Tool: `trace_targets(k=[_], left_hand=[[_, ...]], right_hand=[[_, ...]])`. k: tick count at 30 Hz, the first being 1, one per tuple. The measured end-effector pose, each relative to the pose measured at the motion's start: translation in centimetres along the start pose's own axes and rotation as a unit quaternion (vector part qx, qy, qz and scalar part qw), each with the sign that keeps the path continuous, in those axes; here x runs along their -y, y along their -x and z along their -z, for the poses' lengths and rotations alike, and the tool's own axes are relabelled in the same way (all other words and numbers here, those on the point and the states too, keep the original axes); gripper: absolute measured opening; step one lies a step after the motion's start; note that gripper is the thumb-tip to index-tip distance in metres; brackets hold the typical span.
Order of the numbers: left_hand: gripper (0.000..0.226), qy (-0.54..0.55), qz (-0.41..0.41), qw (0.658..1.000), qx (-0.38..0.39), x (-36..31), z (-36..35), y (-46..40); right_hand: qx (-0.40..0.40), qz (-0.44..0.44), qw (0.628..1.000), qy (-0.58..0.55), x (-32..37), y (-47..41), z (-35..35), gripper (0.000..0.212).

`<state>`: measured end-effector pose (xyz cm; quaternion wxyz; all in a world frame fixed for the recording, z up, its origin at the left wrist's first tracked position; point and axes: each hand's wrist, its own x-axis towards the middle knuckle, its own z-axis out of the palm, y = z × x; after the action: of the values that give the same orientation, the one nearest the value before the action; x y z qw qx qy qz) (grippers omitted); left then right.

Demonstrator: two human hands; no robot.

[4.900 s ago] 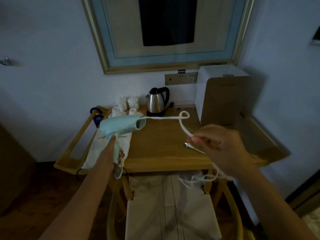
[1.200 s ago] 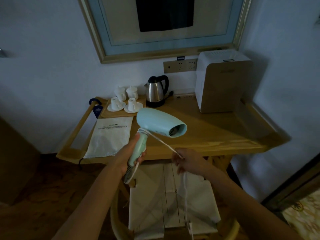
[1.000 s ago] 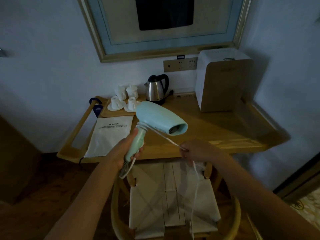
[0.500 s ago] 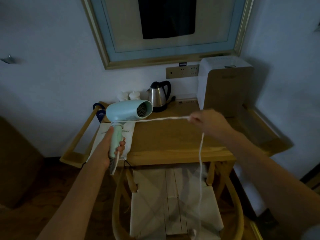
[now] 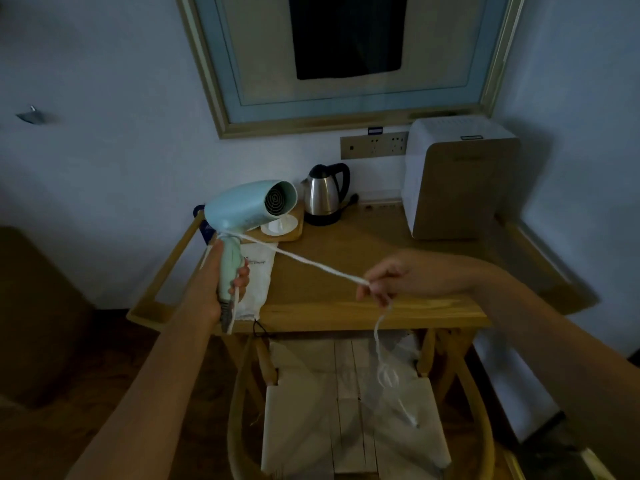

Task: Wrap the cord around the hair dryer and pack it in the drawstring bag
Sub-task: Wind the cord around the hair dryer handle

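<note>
My left hand point(image 5: 211, 289) was wrapped tight round the dryer point(image 5: 247, 211) handle, nose pointing far right over the table point(image 5: 346, 306). My right hand point(image 5: 388, 277) pinched the cord point(image 5: 311, 263), pulled straight. The bag point(image 5: 256, 282) lay flat beside the dryer.

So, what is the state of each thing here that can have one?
hair dryer: held up by its handle in the left hand.
cord: partly wound at the handle top, pulled taut by the right hand, rest hanging.
drawstring bag: flat on the table, empty.
kettle: lid closed, on its base.
</note>
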<state>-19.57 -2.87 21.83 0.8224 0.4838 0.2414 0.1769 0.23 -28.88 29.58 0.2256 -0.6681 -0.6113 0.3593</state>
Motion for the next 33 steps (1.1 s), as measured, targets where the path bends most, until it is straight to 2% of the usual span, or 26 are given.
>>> trace_targets(k=[1, 3, 5, 7, 9, 11, 13, 14, 17, 18, 20, 21, 22, 24, 28, 29, 31, 33], left_hand=[[0.055, -0.013, 0.016, 1.000, -0.016, -0.8, -0.2, -0.8], [0.055, -0.017, -0.003, 0.999, -0.048, -0.7, -1.0, -0.5], [0.052, -0.026, -0.010, 0.997, -0.078, -0.5, -1.1, -0.7], [0.051, -0.061, -0.022, 0.993, -0.101, -0.6, -1.5, -0.5], [0.053, -0.019, 0.011, 0.997, -0.075, -0.9, -2.1, 0.0], [0.054, -0.037, 0.004, 0.997, -0.070, -0.9, -2.9, 0.5], [0.052, -0.073, -0.021, 0.994, -0.082, -0.8, -3.9, 0.8], [0.051, -0.069, -0.019, 0.995, -0.076, -0.8, -4.5, 1.1], [0.051, -0.018, 0.020, 0.999, -0.031, -0.5, -5.8, 1.8], [0.050, -0.038, 0.020, 0.999, -0.033, -0.3, -6.1, 1.9], [0.046, -0.077, 0.007, 0.997, -0.027, 0.6, -6.7, 2.2], [0.045, -0.094, -0.002, 0.995, -0.021, 1.1, -7.0, 2.3], [0.043, -0.108, -0.012, 0.994, -0.019, 1.5, -7.4, 2.5], [0.039, -0.122, -0.015, 0.992, -0.036, 2.0, -8.2, 2.9], [0.041, -0.165, 0.005, 0.984, -0.063, 2.4, -8.8, 3.0], [0.045, -0.181, 0.007, 0.981, -0.067, 2.5, -8.7, 3.0], [0.051, -0.237, -0.003, 0.967, -0.093, 2.5, -8.6, 3.0], [0.053, -0.327, -0.026, 0.937, -0.119, 2.4, -8.4, 3.1]], right_hand=[[0.016, -0.007, 1.000, 0.012, -0.1, -0.1, -0.4, 0.021], [0.006, -0.034, 0.998, 0.059, -0.6, -0.6, -1.1, 0.017], [-0.087, -0.080, 0.978, 0.173, -1.4, -1.4, -1.0, 0.015], [-0.210, -0.135, 0.921, 0.298, -2.4, -2.1, -0.6, 0.016], [-0.321, -0.176, 0.864, 0.345, -3.2, -2.7, -0.6, 0.016], [-0.438, -0.198, 0.841, 0.249, -3.8, -2.8, -1.2, 0.012], [-0.501, -0.228, 0.828, 0.105, -4.3, -2.7, -3.0, 0.008], [-0.481, -0.255, 0.836, 0.066, -4.9, -3.0, -4.4, 0.008], [-0.293, -0.285, 0.912, 0.043, -6.8, -4.4, -8.7, 0.012], [-0.248, -0.269, 0.931, -0.004, -6.8, -4.5, -9.5, 0.015], [-0.206, -0.190, 0.947, -0.159, -5.3, -4.0, -9.7, 0.039], [-0.205, -0.137, 0.943, -0.222, -4.3, -3.7, -9.6, 0.049], [-0.211, -0.092, 0.935, -0.268, -3.3, -3.7, -9.4, 0.049], [-0.214, -0.018, 0.922, -0.321, -2.0, -3.9, -9.1, 0.037], [-0.208, 0.020, 0.928, -0.308, -1.2, -4.5, -9.8, 0.032], [-0.218, 0.040, 0.917, -0.331, -1.1, -4.4, -10.0, 0.031], [-0.218, 0.096, 0.872, -0.427, -0.9, -4.1, -10.4, 0.027], [-0.193, 0.130, 0.842, -0.486, -1.1, -4.0, -10.7, 0.024]])
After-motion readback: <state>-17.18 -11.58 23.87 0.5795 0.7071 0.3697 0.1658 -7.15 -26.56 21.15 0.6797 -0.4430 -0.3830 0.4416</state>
